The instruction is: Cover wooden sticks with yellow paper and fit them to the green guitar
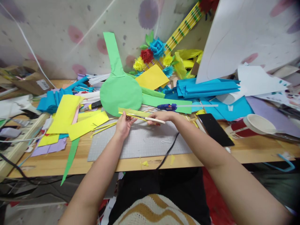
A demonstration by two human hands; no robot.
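My left hand point(124, 125) pinches the left end of a yellow paper strip point(138, 112) above the grey cutting mat point(105, 150). Scissors with a white handle point(156, 120) are in my right hand point(163, 116), their blades pointing left along the strip's lower edge. The fingers of the right hand are partly hidden behind the handle. Just behind both hands lies a green paper disc point(120, 93) with a long green strip rising from it. Thin yellow rolled sticks point(104, 127) rest on the mat, left of my left hand.
A blue glue gun point(167, 107) with a clear glue stick lies behind my right hand. Yellow paper sheets point(64, 114) pile up at left, near a power strip point(28, 137). A black phone point(214, 128) and a paper cup point(250, 126) stand right. A black cable point(167, 153) crosses the mat.
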